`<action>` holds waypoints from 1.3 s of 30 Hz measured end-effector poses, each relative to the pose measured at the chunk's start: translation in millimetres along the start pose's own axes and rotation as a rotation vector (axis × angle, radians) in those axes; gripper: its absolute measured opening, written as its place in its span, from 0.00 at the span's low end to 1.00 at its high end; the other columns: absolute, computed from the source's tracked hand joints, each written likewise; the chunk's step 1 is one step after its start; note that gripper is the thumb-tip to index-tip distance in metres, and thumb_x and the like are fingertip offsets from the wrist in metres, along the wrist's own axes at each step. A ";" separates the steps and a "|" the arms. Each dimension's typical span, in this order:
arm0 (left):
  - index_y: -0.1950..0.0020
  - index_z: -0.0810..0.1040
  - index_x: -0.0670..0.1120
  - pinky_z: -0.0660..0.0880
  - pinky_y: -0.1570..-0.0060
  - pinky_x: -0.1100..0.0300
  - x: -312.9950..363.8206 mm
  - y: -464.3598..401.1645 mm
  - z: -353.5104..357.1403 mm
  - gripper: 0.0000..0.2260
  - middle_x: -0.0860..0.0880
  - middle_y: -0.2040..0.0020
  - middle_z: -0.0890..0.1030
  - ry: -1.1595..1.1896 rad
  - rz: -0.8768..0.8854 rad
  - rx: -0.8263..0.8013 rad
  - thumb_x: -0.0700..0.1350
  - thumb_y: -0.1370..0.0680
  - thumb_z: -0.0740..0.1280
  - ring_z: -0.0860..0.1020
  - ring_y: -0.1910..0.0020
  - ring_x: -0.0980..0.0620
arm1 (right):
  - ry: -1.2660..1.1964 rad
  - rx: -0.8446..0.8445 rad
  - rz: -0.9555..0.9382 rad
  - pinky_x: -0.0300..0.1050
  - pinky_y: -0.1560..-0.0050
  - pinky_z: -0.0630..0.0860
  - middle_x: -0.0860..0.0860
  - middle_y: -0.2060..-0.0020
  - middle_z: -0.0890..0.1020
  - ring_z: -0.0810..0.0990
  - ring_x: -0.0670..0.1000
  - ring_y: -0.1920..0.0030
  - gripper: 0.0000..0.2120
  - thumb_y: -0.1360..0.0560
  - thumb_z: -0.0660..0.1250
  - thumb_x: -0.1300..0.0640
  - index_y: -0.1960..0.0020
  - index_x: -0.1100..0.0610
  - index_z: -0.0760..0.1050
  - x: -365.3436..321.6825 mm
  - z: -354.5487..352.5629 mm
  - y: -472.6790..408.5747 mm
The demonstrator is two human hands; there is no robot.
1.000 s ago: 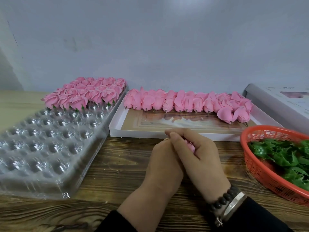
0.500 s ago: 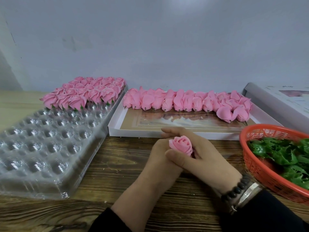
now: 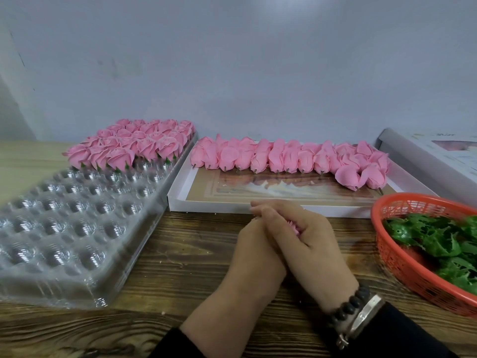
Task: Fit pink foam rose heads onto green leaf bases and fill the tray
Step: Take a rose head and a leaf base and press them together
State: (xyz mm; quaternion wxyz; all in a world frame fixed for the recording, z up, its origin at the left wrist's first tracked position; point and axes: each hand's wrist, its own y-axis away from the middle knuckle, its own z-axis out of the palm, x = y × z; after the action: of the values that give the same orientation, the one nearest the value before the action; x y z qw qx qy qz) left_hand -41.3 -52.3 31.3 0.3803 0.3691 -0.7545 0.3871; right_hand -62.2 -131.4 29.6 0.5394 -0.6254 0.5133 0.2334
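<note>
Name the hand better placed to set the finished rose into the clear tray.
Left hand, probably: the clear tray lies on its side; the right hand, cupping the rose, would have to cross over.

I'm seeing a glossy clear plastic tray, matt pink foam rose heads, an orange plastic mesh basket, and a rough-grained dark wood worktop.
</note>
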 end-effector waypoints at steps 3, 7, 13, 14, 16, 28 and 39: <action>0.56 0.77 0.40 0.71 0.63 0.75 6.0 2.1 -8.9 0.07 0.55 0.64 0.77 0.168 -0.058 -0.143 0.30 0.25 0.64 0.77 0.63 0.66 | 0.042 -0.143 0.033 0.28 0.46 0.69 0.36 0.53 0.82 0.78 0.34 0.49 0.12 0.28 0.59 0.49 0.52 0.46 0.82 -0.1 -7.7 -3.0; 0.74 0.74 0.48 0.72 0.69 0.64 1.9 7.6 -16.7 0.18 0.53 0.77 0.74 0.172 -0.229 -0.282 0.32 0.27 0.63 0.74 0.72 0.55 | 0.051 -0.338 0.112 0.33 0.72 0.72 0.46 0.68 0.83 0.79 0.48 0.75 0.09 0.26 0.61 0.45 0.49 0.41 0.79 -1.6 -12.3 -0.7; 0.65 0.75 0.47 0.70 0.69 0.67 1.6 8.2 -14.7 0.10 0.54 0.73 0.77 0.190 -0.127 -0.202 0.36 0.25 0.65 0.74 0.72 0.60 | 0.051 -0.272 0.115 0.30 0.57 0.75 0.43 0.55 0.84 0.84 0.46 0.58 0.16 0.33 0.65 0.44 0.45 0.44 0.77 5.5 -15.3 -2.1; 0.64 0.76 0.46 0.71 0.66 0.67 1.0 6.9 -14.2 0.09 0.53 0.68 0.78 0.201 -0.095 -0.160 0.35 0.25 0.66 0.75 0.68 0.60 | 0.047 -0.249 0.112 0.30 0.52 0.73 0.42 0.54 0.83 0.82 0.41 0.53 0.19 0.34 0.66 0.43 0.45 0.45 0.77 7.8 -15.1 -2.1; 0.64 0.77 0.46 0.71 0.66 0.68 -2.7 4.4 -14.0 0.09 0.52 0.66 0.78 0.163 -0.045 -0.095 0.35 0.26 0.66 0.75 0.66 0.60 | -0.003 -0.223 0.111 0.31 0.48 0.72 0.42 0.52 0.83 0.79 0.37 0.50 0.24 0.38 0.68 0.39 0.44 0.44 0.75 10.0 -13.6 -1.1; 0.58 0.76 0.53 0.68 0.64 0.76 -9.1 4.1 -1.6 0.08 0.57 0.63 0.76 -0.224 0.065 0.033 0.44 0.22 0.61 0.75 0.62 0.66 | 0.004 0.067 -0.078 0.26 0.52 0.71 0.39 0.58 0.83 0.80 0.36 0.53 0.12 0.27 0.61 0.46 0.54 0.49 0.82 5.5 4.2 5.0; 0.63 0.70 0.52 0.67 0.66 0.77 3.7 7.3 -12.3 0.16 0.54 0.65 0.74 -0.012 -0.064 -0.237 0.31 0.23 0.59 0.74 0.65 0.62 | 0.134 -0.272 -0.012 0.36 0.53 0.77 0.37 0.53 0.83 0.83 0.48 0.55 0.11 0.23 0.60 0.53 0.50 0.42 0.80 -0.1 -9.2 -0.9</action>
State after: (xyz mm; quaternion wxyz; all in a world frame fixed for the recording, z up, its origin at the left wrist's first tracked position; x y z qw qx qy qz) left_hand -45.6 -39.5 37.2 0.4287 0.3477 -0.7852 0.2808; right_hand -63.8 -139.8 33.0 0.4157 -0.7097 0.5083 0.2553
